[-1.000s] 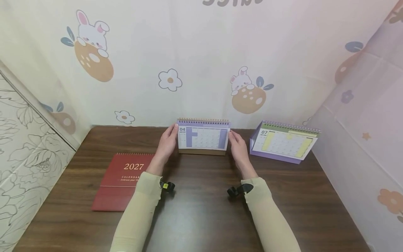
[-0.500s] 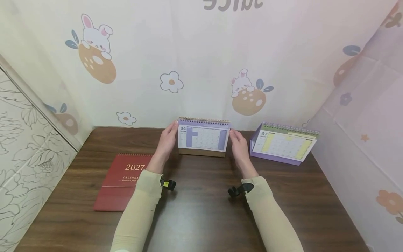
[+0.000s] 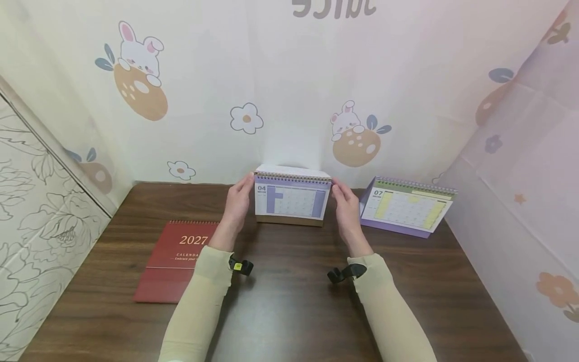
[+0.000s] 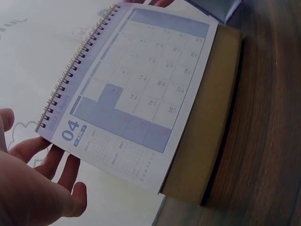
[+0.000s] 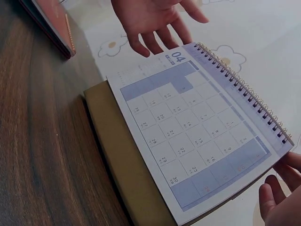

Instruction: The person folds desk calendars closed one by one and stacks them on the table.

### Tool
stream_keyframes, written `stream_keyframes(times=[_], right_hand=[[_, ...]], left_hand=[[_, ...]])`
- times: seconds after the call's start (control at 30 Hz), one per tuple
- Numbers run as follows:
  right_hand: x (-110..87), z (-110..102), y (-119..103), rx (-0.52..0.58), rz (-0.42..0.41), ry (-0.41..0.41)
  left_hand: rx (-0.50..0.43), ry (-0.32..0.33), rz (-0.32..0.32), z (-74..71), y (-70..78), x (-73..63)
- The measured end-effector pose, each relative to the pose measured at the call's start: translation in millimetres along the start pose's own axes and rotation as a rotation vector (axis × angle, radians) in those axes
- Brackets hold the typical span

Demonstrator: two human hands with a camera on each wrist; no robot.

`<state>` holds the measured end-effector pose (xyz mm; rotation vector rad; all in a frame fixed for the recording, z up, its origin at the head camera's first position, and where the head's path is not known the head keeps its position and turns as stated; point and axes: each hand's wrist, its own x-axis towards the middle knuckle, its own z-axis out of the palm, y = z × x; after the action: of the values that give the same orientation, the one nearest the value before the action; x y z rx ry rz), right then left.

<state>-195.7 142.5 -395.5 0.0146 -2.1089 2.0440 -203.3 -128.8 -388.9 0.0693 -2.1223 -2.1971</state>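
We see the calendar (image 5: pixel 190 127) at 04, brown base (image 5: pixel 130 165) on the desk (image 5: pixel 42 122) | right hand (image 5: pixel 286 205) touching one edge | left hand (image 5: pixel 150 20) at the opposite edge | red cover (image 5: pixel 52 22) apart

Your head view faces far and down; close wrist views from left and right share the April calendar (image 3: pixel 291 198).

The desk calendar (image 3: pixel 291 198) stands on the tabletop (image 3: pixel 289 296) near its back edge, leaning back, its front page (image 5: pixel 174 136) facing the person. That white page, headed 04, has a lilac top band and lilac-shaded side columns. White paper (image 3: pixel 294 169) shows behind the top wire coil (image 3: pixel 293 177), a brown base (image 3: pixel 289 221) below. Left grip (image 3: pixel 237 200) and right grip (image 3: pixel 346 206) touch its opposite side edges.
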Motion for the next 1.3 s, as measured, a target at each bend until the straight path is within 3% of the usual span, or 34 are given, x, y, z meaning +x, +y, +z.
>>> stream_keyframes(times=[0.3,0.47,0.87,1.03,1.3], right_hand=[[-2.1,1,4,0.098,-0.079,0.05],[-3.5,2,4,0.179,-0.117,0.088],[-2.9,1,-3,0.284,-0.033,0.214],[-1.3,2,-6,0.311,-0.06,0.251],[-2.4,3,-7,0.291,-0.101,0.242]], left_hand=[[-0.055,0.181,-0.033,5.4,-0.1,-0.5],[-0.13,0.236,0.0,8.2,-0.2,-0.2],[-0.169,0.254,0.03,9.0,1.8,-2.5],[-0.16,0.238,0.033,7.6,1.1,-3.0],[-0.172,0.224,0.056,4.4,-3.5,-1.1]])
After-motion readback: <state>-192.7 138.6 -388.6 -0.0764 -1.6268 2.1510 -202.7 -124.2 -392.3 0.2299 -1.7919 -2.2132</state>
